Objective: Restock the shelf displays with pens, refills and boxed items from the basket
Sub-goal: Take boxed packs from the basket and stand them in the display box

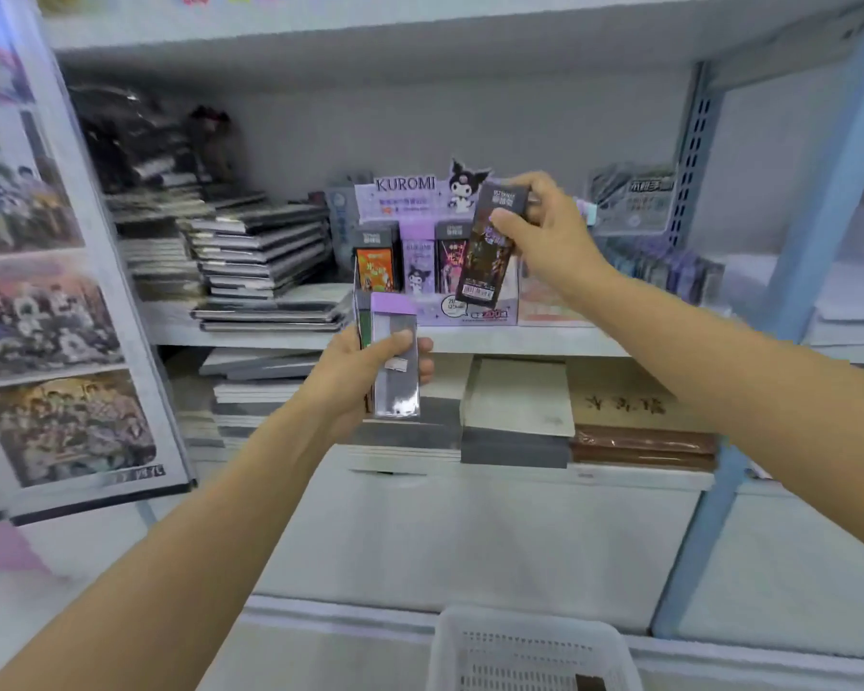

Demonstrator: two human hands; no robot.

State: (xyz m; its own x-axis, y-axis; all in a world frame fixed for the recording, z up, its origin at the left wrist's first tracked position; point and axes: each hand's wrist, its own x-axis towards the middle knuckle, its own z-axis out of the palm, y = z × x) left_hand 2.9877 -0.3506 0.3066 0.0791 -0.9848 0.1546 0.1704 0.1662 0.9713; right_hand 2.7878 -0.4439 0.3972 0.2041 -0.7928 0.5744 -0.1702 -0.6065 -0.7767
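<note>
A purple Kuromi display box [490, 311] stands on the middle shelf with three tall packs upright in it. My right hand [549, 231] grips a dark tall pack [480, 261] by its top, just in front of the display's right side. My left hand [365, 376] holds a small stack of similar packs, the front one purple-topped and silvery [395, 341], below and left of the display. The white plastic basket [529, 650] sits at the bottom edge of the view.
Stacked notebooks [265, 251] fill the shelf left of the display, and clear card packs [634, 197] stand to its right. More book stacks [520, 411] lie on the shelf below. A blue upright post [789, 301] is at the right, and a poster board [56, 311] at the left.
</note>
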